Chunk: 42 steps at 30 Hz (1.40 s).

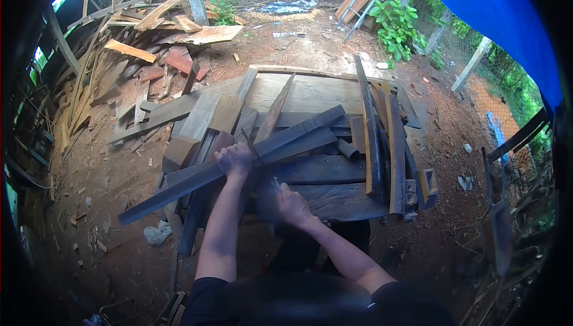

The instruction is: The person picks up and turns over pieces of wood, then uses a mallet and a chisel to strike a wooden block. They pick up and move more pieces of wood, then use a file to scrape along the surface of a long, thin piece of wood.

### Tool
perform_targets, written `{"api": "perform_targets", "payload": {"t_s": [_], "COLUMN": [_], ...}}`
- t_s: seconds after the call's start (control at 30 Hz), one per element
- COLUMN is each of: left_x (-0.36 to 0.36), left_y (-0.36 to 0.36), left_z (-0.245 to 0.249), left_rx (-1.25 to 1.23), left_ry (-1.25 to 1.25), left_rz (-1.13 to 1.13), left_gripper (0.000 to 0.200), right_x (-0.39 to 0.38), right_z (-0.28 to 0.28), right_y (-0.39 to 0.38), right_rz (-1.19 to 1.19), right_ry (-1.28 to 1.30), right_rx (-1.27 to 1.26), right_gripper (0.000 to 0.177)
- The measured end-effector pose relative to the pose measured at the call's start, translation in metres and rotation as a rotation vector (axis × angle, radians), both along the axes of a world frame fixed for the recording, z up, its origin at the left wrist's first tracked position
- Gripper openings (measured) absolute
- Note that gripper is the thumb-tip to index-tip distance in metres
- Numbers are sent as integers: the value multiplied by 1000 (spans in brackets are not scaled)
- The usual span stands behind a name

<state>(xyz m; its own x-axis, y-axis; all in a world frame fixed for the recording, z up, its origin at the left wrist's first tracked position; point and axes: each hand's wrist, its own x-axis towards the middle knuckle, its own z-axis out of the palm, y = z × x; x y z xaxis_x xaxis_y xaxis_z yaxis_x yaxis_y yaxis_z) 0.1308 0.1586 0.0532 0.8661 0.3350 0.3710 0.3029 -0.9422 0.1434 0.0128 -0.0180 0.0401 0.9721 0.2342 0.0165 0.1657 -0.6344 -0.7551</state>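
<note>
My left hand (234,160) is closed over a long dark wooden beam (301,126), which lies at a slant across the bench. Several thin lines cross the beam's upper part. In my right hand (292,205), fingers wrapped around its near end, is what looks like a handsaw (251,145). Its thin dark blade crosses the beam just right of my left hand, and motion blurs the part nearest me. Beneath the beam, the bench's dark planks (340,202) show, with a short round piece (347,149) beside it.
Upright-leaning boards (394,153) crowd the bench's right side. Wood blocks (181,150) and offcuts sit at its left. A large scrap pile (137,57) rises at the far left. A plastic bag (157,233) lies on the dirt floor. A blue tarp (495,15) hangs upper right.
</note>
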Motion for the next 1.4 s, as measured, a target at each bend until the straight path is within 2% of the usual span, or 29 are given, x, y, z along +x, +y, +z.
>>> {"api": "perform_targets", "payload": {"t_s": [0.3, 0.57, 0.73, 0.87, 1.13, 1.4], "left_x": [0, -4, -4, -1, 0, -1], "left_y": [4, 1, 0, 2, 1, 1], "left_z": [-4, 2, 5, 0, -1, 1], "left_rx": [2, -16, -7, 13, 6, 5], "left_ry": [-7, 20, -11, -39, 34, 8], "left_rz": [-36, -55, -49, -34, -12, -26], "left_gripper": [44, 44, 44, 44, 41, 42], "right_x": [46, 4, 29, 49, 1, 54], "right_z": [17, -5, 15, 16, -10, 14], "right_y": [31, 16, 16, 32, 12, 31], "right_rz": [-9, -33, -2, -5, -32, 13], "right_ry": [-18, -17, 49, -25, 6, -73], "right_rx": [-102, -14, -33, -76, -12, -52], "right_gripper": [23, 24, 29, 24, 23, 23]}}
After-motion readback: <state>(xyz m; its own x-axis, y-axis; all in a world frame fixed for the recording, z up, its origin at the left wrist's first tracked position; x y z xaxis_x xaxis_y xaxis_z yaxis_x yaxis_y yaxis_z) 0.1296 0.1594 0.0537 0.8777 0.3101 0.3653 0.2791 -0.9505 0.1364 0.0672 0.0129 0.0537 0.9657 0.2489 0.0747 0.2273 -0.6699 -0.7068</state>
